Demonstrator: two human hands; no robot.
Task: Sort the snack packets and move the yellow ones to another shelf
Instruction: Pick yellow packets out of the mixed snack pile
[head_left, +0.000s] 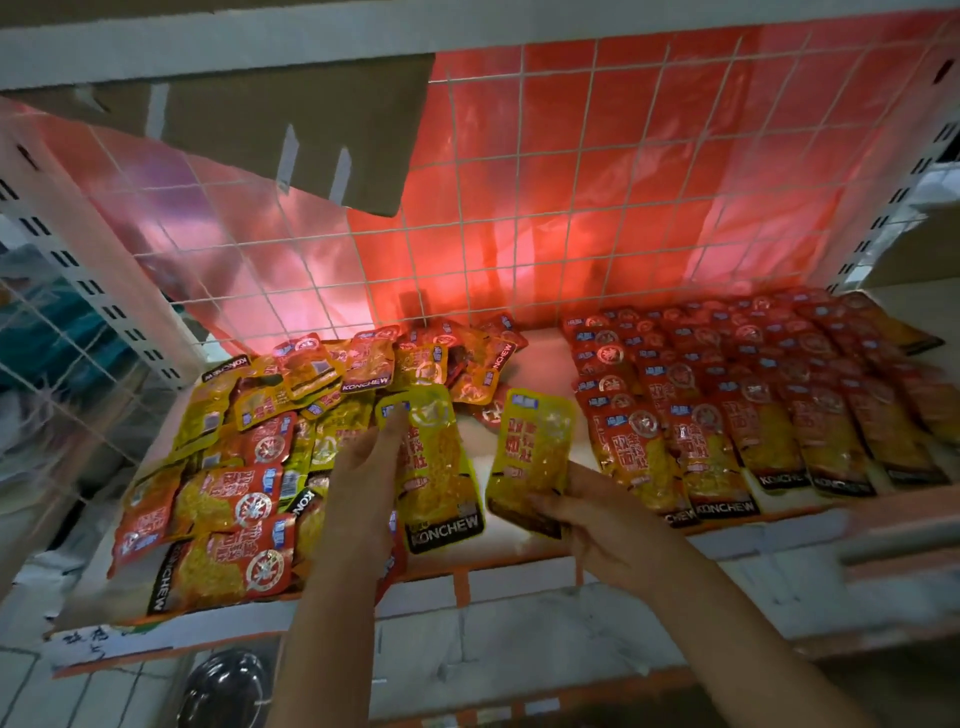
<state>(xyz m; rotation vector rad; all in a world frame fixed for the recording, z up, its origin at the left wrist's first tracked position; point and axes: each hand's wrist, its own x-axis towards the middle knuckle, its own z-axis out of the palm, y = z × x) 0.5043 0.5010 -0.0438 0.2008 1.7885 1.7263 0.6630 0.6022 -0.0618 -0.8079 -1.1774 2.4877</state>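
Note:
On the shelf (524, 364) a jumbled heap of red and yellow snack packets (249, 467) lies at the left. Neat overlapping rows of red packets (753, 405) fill the right side. My left hand (358, 493) rests on a yellow packet (441, 467) at the heap's right edge, fingers straight, fingertips near its top corner. My right hand (592, 514) grips the bottom of another yellow packet (532, 452) and holds it above the bare gap between the heap and the rows.
A white wire grid (519, 208) with red sheeting behind it closes the back of the shelf. A cardboard flap (291, 130) hangs from the upper left. Perforated uprights stand at both sides. A lower shelf holds a dark round object (228, 686).

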